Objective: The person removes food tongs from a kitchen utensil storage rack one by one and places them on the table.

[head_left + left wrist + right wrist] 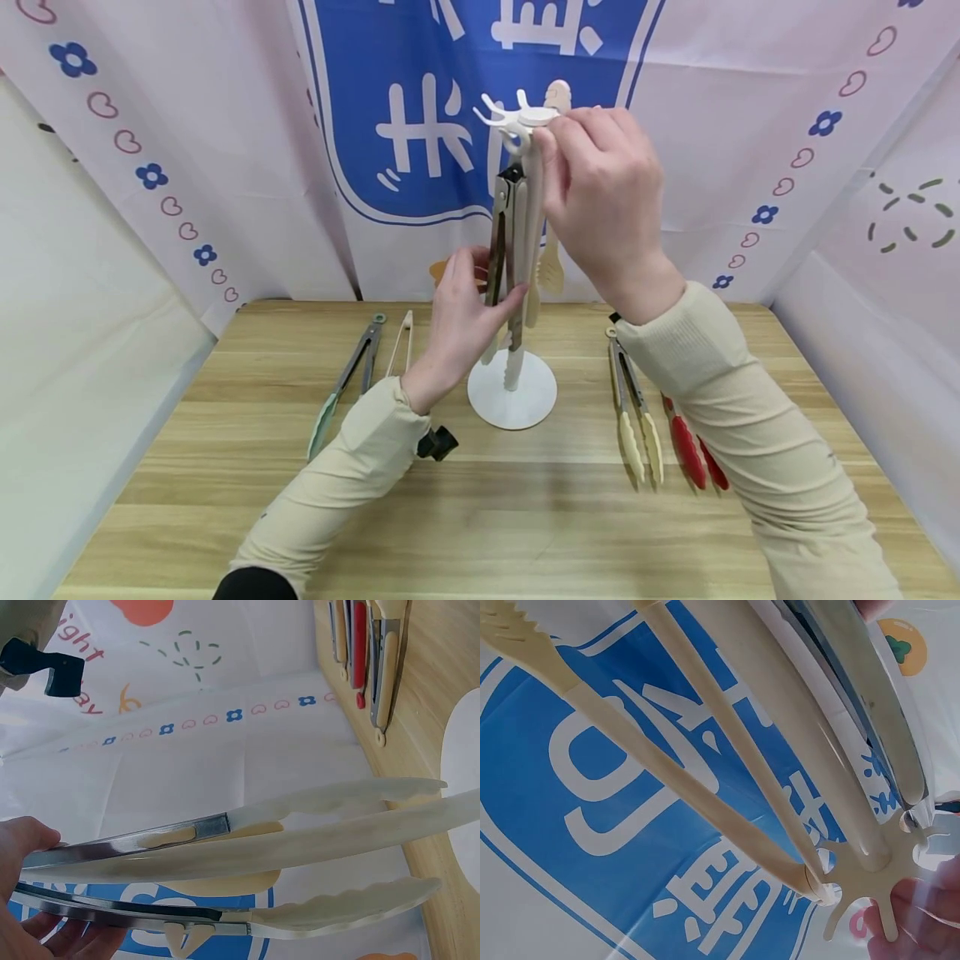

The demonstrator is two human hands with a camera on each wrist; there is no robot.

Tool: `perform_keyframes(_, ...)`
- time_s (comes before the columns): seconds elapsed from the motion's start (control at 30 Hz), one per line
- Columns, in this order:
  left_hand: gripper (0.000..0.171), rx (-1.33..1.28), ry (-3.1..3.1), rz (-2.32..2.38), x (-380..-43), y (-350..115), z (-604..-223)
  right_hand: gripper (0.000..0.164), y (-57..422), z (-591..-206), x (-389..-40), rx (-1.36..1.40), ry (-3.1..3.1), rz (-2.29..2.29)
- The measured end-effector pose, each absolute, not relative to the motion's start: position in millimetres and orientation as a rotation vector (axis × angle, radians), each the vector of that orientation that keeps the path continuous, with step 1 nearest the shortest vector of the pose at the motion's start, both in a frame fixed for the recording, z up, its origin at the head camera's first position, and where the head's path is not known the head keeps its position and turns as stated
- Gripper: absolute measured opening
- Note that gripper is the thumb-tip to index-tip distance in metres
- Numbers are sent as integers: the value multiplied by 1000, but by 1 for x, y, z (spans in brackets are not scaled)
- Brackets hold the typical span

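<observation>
A white utensil stand [512,417] with a round base and a hooked top [862,874] stands mid-table. My right hand [603,179] pinches the rim of that top among its hooks. Lower down, my left hand [468,304] grips a pair of metal tongs [505,225] with pale scalloped tips [345,904], which point downward. In the left wrist view the stand's pole [315,844] runs between the two tong arms, thumb on one arm and fingers on the other. Beige long-handled utensils [667,769] hang from the hooks on the far side.
On the left of the table lie mint-tipped tongs [348,375] and slim pale tongs [402,337], partly behind my left sleeve. Cream-tipped tongs [630,408] and red-tipped tongs [686,446] lie on the right. A printed cloth [420,196] hangs behind the table.
</observation>
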State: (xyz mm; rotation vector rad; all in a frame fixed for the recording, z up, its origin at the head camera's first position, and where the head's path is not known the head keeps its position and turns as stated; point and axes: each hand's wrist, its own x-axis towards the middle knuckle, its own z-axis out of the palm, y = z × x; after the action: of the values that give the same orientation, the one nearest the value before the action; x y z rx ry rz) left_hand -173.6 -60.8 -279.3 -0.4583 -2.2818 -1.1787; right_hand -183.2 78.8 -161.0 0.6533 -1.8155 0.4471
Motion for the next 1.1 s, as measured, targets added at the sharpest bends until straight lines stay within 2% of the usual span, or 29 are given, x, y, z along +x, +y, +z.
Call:
perform_keyframes(0.4, 42, -499, -2215, -1166, -175, -62, -282, 28, 78, -163, -187, 689, -1709, 547)
perform_keyframes(1.1, 40, -533, -2122, -1189, -174, -66, -274, 30, 80, -163, -185, 671, -1739, 526)
